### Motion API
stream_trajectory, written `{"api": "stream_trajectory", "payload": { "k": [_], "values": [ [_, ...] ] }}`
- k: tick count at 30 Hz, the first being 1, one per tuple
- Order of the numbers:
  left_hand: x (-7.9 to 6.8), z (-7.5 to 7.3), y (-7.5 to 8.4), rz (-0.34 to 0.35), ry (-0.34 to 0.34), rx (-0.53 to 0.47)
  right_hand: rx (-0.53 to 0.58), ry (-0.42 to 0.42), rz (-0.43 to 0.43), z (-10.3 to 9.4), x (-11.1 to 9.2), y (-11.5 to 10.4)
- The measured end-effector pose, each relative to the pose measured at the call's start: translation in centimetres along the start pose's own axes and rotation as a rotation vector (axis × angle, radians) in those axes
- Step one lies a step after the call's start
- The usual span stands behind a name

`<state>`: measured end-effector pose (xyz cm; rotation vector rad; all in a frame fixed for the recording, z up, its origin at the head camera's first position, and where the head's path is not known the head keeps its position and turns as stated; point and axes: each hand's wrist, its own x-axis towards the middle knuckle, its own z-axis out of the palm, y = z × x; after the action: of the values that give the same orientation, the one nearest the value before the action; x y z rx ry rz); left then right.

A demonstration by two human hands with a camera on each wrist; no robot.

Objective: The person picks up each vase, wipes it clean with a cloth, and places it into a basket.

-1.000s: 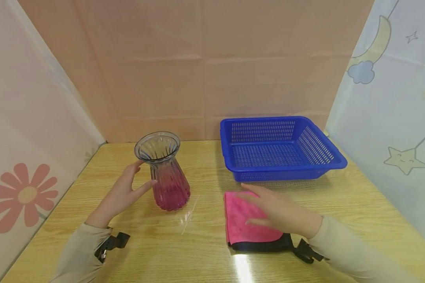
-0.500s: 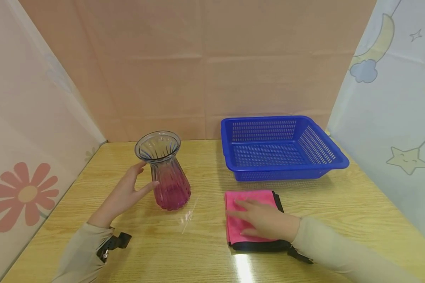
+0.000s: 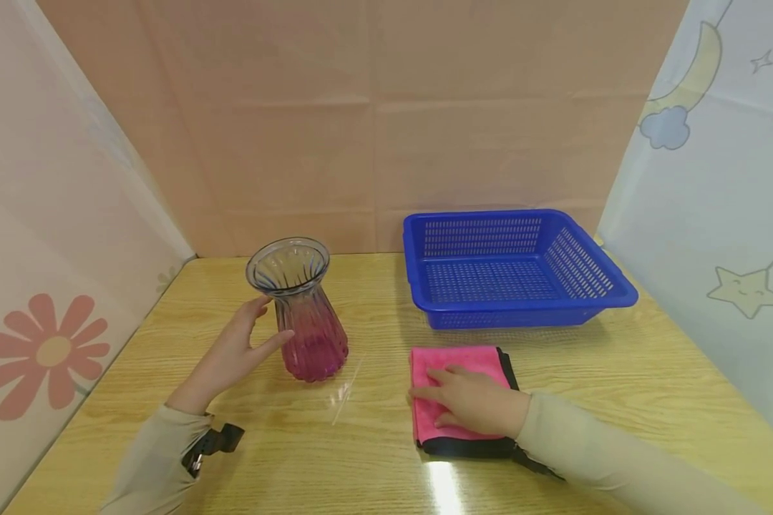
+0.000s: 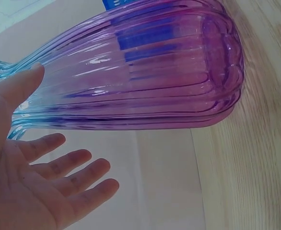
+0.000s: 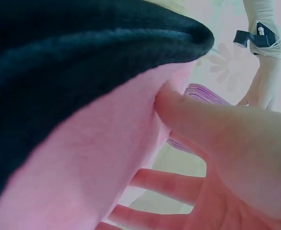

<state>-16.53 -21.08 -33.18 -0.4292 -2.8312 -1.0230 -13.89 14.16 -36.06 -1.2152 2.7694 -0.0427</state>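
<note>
A ribbed glass vase (image 3: 315, 336), bluish at its flared rim and pink toward the base, stands upright on the left of the table. Beside its neck is my left hand (image 3: 232, 361), thumb and fingers spread to either side of the glass. In the left wrist view the thumb overlaps the vase (image 4: 169, 86), while the other fingers extend below it. A folded pink cloth (image 3: 470, 355) with black edging lies right of centre. On top of it rests my right hand (image 3: 477, 402), fingers spread. The right wrist view shows the thumb against the pink cloth (image 5: 107, 129).
Behind the pink cloth sits a blue plastic basket (image 3: 528, 306) with slotted walls, nothing inside it. The wooden table (image 3: 296, 450) meets a peach backdrop (image 3: 283, 143) at the rear. Patterned sheets enclose both sides, a flower (image 3: 51, 352) printed on the left one.
My right hand has come down and leftward onto the pink cloth, its fingers settling on the fabric. The left hand stays beside the vase, almost unmoved.
</note>
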Motion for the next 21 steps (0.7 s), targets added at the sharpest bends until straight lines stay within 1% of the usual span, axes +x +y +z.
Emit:
{"api": "stream_trajectory", "payload": {
  "k": [3,8,15,21],
  "values": [
    [0.1,0.1,0.1,0.010,0.005,0.002,-0.041,0.027,-0.028,0.0,0.1,-0.2],
    [0.1,0.2,0.1,0.000,-0.006,0.007,-0.104,0.088,-0.071,0.0,0.3,-0.3],
    [0.0,0.2,0.2,-0.004,-0.015,-0.002,-0.092,0.137,-0.051,0.6,1.0,-0.2],
    [0.1,0.3,0.2,0.002,-0.017,-0.008,-0.109,0.172,-0.025,1.0,1.3,-0.3]
  ]
}}
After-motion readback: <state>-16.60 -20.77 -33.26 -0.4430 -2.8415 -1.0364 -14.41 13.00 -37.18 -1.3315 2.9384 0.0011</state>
